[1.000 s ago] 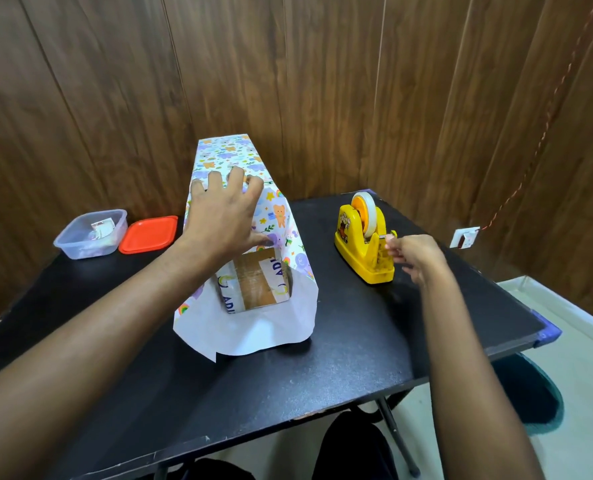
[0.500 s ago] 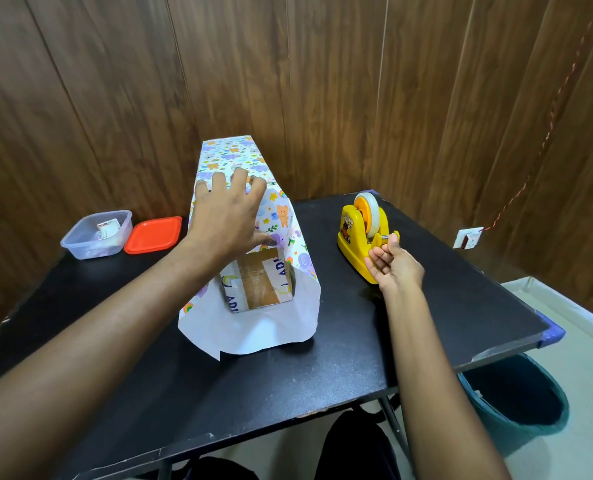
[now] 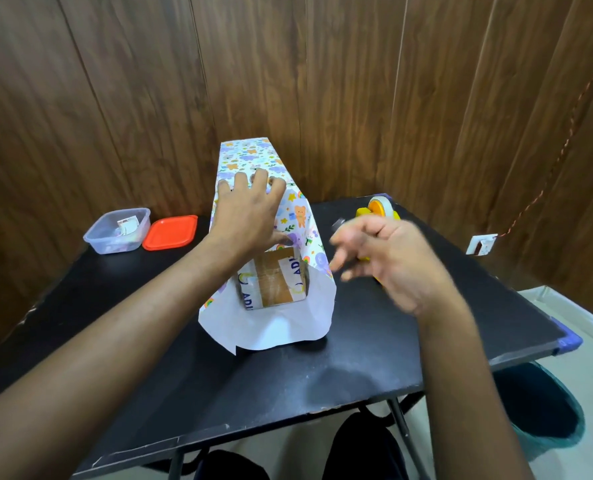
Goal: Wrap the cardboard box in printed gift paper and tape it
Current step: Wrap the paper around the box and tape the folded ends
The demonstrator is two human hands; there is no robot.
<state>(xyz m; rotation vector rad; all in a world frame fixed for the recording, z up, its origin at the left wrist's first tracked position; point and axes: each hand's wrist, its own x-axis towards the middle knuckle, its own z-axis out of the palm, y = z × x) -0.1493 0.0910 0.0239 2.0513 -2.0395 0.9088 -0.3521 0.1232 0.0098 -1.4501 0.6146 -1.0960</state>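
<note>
The cardboard box (image 3: 274, 282) lies on the black table (image 3: 357, 368), its near end showing brown with printed tape. Printed gift paper (image 3: 250, 157) is folded over its top and sides, and the paper's white inner side (image 3: 274, 330) spreads on the table in front. My left hand (image 3: 246, 216) presses flat on the paper on top of the box, fingers straight. My right hand (image 3: 388, 258) hovers blurred just right of the box, thumb and forefinger pinching a small strip of tape (image 3: 338, 223), the other fingers spread. The yellow tape dispenser (image 3: 380, 207) stands behind that hand, mostly hidden.
A clear plastic tub (image 3: 116, 232) and its orange lid (image 3: 170, 232) sit at the table's back left. Wood-panelled walls close in behind. A teal bin (image 3: 544, 410) stands on the floor under the table's right corner. A wall switch (image 3: 480, 244) is on the right.
My right hand left the tape dispenser and swung left toward the box with a strip of tape. My left hand stayed pressed on the paper.
</note>
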